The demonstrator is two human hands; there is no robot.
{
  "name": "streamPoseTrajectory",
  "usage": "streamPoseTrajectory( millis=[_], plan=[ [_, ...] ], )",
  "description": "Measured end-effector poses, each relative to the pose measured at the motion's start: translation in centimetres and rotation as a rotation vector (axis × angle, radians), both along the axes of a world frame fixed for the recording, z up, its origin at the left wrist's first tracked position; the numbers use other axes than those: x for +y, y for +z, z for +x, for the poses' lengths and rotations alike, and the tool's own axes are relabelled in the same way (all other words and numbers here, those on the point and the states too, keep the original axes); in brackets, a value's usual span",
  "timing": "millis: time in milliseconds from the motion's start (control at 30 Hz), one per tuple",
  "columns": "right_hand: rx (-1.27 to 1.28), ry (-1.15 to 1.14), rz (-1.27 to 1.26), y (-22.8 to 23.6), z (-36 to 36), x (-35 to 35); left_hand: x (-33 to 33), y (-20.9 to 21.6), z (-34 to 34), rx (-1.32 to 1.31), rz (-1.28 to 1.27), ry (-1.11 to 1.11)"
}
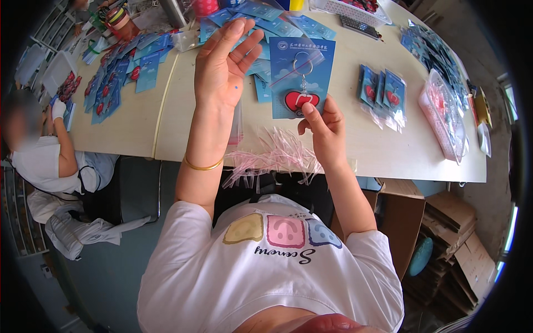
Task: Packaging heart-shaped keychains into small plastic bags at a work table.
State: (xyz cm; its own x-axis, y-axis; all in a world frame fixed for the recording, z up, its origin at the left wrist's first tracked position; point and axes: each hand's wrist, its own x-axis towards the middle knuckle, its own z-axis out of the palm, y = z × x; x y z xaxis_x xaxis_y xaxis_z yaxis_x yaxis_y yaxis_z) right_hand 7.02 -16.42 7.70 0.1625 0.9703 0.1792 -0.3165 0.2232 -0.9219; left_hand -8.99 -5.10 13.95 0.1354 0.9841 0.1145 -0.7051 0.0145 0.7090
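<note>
My right hand [326,132] pinches the lower right corner of a blue card [286,69], held up above the table. On the card lies a red keychain [301,101] with a short chain and a metal split ring at the top; a clear bag with a reddish seal line seems to cover part of it. My left hand [229,61] is raised left of the card, fingers apart and nothing in it. Behind it several blue cards [266,16] lie in a loose pile, partly hidden by the hand.
Pinkish plastic strips [272,155] heap at the table's front edge. Bagged keychain cards [382,94] and a pink basket [438,119] stand at right. More cards [147,72] spread at left, near a seated person [50,150]. Cardboard boxes [444,238] stack below right.
</note>
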Motion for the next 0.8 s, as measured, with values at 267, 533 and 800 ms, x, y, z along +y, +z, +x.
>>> streamPoseTrajectory(
  millis=[267, 533, 800],
  plan=[
    [0.016, 0.057, -0.023, -1.2, 0.4, -0.5, 0.7, 0.0, -0.4, -0.080, -0.067, 0.067],
    [-0.212, -0.051, 0.017, -1.6, 0.6, 0.3, -0.3, 0.2, 0.6, -0.007, 0.096, 0.059],
    [-0.038, -0.141, 0.030, -0.6, -0.4, 0.3, -1.6, -0.2, 1.5, 0.070, 0.128, -0.013]
  ],
)
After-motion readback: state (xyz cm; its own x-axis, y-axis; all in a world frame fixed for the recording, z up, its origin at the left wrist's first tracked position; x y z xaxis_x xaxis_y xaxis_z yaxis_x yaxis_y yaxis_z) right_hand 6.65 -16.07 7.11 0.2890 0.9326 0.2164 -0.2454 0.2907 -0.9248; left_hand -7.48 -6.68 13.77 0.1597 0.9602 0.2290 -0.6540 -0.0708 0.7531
